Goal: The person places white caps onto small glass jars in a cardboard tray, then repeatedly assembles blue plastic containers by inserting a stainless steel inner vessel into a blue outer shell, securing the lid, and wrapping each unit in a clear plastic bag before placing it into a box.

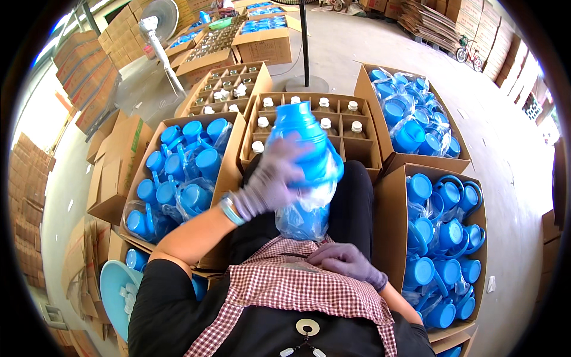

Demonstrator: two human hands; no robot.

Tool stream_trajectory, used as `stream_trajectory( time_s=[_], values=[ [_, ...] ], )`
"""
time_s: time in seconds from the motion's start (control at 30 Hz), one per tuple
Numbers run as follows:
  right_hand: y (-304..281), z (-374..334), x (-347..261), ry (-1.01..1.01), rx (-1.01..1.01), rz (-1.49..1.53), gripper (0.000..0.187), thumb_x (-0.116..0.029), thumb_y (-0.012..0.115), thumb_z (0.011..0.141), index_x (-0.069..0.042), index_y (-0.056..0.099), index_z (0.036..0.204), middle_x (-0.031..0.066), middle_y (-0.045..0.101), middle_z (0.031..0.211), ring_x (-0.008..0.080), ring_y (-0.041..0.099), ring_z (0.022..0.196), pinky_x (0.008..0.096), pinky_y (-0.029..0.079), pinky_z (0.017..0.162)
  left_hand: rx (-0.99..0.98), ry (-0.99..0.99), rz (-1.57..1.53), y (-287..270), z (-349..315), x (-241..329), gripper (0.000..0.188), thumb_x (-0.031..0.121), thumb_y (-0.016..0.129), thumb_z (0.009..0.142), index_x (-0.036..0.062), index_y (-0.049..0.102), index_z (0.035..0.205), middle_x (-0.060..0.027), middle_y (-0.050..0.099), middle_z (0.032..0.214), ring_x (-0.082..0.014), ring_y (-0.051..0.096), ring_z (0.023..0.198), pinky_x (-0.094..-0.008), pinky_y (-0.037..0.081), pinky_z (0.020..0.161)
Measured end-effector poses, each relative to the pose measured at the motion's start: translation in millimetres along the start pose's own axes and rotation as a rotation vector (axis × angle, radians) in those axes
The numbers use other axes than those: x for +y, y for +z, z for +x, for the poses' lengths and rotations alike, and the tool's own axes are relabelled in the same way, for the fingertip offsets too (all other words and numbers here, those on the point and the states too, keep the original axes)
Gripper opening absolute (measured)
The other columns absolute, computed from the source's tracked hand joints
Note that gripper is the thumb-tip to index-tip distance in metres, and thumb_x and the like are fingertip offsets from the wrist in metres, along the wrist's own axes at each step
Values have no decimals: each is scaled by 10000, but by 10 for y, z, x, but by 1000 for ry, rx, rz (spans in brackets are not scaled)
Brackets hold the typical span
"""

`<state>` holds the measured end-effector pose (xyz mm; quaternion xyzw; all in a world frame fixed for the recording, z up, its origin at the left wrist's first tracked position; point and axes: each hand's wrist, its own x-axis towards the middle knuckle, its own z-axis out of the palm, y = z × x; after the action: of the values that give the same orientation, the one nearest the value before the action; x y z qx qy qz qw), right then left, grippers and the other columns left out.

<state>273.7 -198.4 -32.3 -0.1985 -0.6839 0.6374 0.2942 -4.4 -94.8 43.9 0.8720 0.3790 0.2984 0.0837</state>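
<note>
A blue thermos jug (300, 140) with a side handle stands nearly upright between my thighs. Clear plastic film (297, 217) is bunched around its lower part. My left hand (276, 172), in a grey-purple glove, is against the jug's left side; its fingers are smeared by motion, so their grip is unclear. Lower down, my gloved right hand (342, 262) lies at the checked apron (285, 291) on my lap, near a dark slit in the cloth. Its fingers are curled together, and whatever may be in them is hidden.
A divided carton (315, 98) of white-capped bottles stands ahead of my knees. Cartons of blue jugs flank me at left (178, 169) and right (443, 250), with another carton (416, 113) farther right. Beyond are a fan (160, 21) and a pole (305, 47). A pale-blue basin (113, 291) sits by my left elbow.
</note>
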Motion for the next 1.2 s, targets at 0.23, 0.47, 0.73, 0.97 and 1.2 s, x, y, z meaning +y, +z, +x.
stream_trajectory(
  time_s=[0.23, 0.47, 0.73, 0.97, 1.2],
  values=[
    [-1270, 700, 208, -135, 869, -83, 341, -167, 582, 986, -5, 635, 1282, 98, 663, 1202, 202, 618, 1150, 339, 483, 1011, -157, 147, 195, 523, -699, 146, 520, 506, 723, 888, 101, 697, 1214, -121, 462, 1571, -335, 381, 1488, -597, 207, 1244],
    [-1264, 1791, 681, 90, 338, 574, 949, -699, 593, 945, -47, 349, 1590, 126, 455, 1576, 261, 459, 1418, 413, 355, 1199, 478, -343, -342, 409, -225, -902, 1092, 682, 737, 839, 51, 295, 1613, -214, 354, 1610, -349, 292, 1531, -456, 238, 1258],
    [-846, 1414, 249, 83, 393, 697, 887, -683, 528, 990, -39, 359, 1577, 133, 505, 1530, 262, 486, 1394, 425, 375, 1191, 455, -487, -1359, 168, -80, -356, 1114, 599, 828, 781, 81, 278, 1599, -169, 393, 1575, -321, 422, 1435, -466, 357, 1197],
    [-729, 1267, 464, 165, 510, 200, 757, -562, 453, 1080, -19, 316, 1590, 130, 455, 1545, 223, 426, 1420, 375, 322, 1200, 374, -480, -1334, 542, -330, -834, 934, 638, 636, 946, 91, 245, 1594, -141, 422, 1534, -274, 425, 1414, -420, 351, 1189],
    [-1025, 1552, 431, -149, 623, -426, 859, -418, 737, 925, 5, 354, 1567, 235, 371, 1599, 407, 369, 1480, 529, 291, 1214, 302, -600, -1321, 600, -179, -1253, 874, 612, 571, 993, 65, 245, 1591, -139, 426, 1532, -247, 428, 1406, -392, 343, 1187]
  ],
)
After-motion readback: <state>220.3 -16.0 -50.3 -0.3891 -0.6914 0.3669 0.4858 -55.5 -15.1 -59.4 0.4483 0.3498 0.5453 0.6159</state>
